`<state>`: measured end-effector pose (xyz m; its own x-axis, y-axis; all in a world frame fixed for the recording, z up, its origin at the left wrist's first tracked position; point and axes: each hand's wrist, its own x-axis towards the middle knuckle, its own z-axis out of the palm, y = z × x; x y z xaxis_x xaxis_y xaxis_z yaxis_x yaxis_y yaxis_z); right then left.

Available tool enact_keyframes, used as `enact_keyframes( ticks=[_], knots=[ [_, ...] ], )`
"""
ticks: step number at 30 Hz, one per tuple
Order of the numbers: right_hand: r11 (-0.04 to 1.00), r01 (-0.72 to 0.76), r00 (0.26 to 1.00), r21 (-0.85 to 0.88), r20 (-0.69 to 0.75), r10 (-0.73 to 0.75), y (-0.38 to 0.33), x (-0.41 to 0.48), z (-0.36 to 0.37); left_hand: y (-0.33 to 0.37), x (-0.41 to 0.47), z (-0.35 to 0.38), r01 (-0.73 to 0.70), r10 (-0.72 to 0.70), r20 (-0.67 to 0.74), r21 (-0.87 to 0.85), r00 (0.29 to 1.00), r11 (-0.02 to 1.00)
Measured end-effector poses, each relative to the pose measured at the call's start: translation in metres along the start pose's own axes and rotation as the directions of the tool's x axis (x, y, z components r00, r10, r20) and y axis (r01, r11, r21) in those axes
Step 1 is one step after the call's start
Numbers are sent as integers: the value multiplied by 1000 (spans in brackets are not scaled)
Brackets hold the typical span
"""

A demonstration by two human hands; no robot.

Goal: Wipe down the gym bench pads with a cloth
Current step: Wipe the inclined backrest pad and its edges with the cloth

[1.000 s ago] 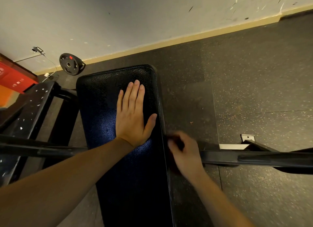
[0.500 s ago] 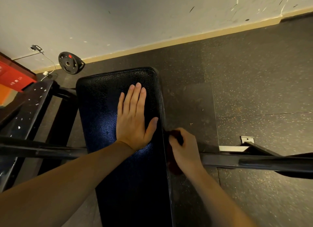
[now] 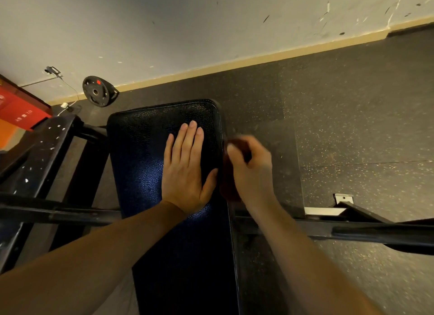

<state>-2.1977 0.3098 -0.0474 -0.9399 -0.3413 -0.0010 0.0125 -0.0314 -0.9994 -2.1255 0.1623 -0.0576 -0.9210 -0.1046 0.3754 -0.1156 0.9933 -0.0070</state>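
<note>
Bench pad (image 3: 141,155): black, lying lengthwise ahead.
Left hand (image 3: 185,171): resting flat on the pad, fingers (image 3: 191,145) lying straight, pressed together.
Right hand (image 3: 252,171): blurred, curling round a dark cloth (image 3: 231,185), holding it against the pad's right edge.
Weight plate (image 3: 97,91): standing by the wall.

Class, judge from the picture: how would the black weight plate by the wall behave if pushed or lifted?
The weight plate is round and seems propped on edge, so a push would probably roll or topple it. It looks solid, so likely heavy for its size.
</note>
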Motion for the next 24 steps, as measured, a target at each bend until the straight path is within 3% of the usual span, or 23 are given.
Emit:
enact_keyframes(
  ticks=[3, 6, 8, 10, 12, 13, 14, 15, 17, 19, 21, 24],
  knots=[
    [997, 32, 998, 67, -60, -28, -2, 24, 11, -1, 0, 0, 0, 0, 3, 0, 1000, 1000],
    [949, -265, 953, -169, 105, 285, 40, 1, -3, -1, 0, -1, -8, 8, 2, -10, 1000, 1000],
    [900, -342, 909, -270, 147, 390, 40, -6, -14, -1, -1, -2, -6, 6, -2, -14, 1000, 1000],
    [932, -361, 932, 32, 55, 359, 22, 8, -15, -1, -1, -1, -10, 10, -1, -13, 1000, 1000],
    [787, -385, 905, 482, 29, 425, -9, 32, -11, -1, -1, 0, -2, 2, 1, -5, 1000, 1000],
    [701, -372, 896, 609, 38, 442, -20, 44, -7, -1, -1, 0, 4, -4, 2, -6, 1000, 1000],
    [689, -345, 906, 637, 33, 423, -25, 52, -3, -1, 0, 1, 7, -7, 5, -8, 1000, 1000],
    [751, -315, 925, 581, 11, 380, -26, 57, 2, -2, 0, 1, 7, -7, 8, -8, 1000, 1000],
    [928, -221, 962, 300, -89, 258, -16, 59, 13, -2, 0, 1, 3, -3, 5, -3, 1000, 1000],
    [990, -138, 976, 39, -163, 143, -3, 54, 16, -2, 0, 1, 0, 0, 0, -7, 1000, 1000],
    [995, -96, 979, 28, -178, 100, 4, 49, 17, -2, 0, 1, -3, 3, -3, -4, 1000, 1000],
    [976, -91, 985, 198, -127, 118, -4, 53, 21, -2, 0, 1, 0, 0, 1, -3, 1000, 1000]
  ],
)
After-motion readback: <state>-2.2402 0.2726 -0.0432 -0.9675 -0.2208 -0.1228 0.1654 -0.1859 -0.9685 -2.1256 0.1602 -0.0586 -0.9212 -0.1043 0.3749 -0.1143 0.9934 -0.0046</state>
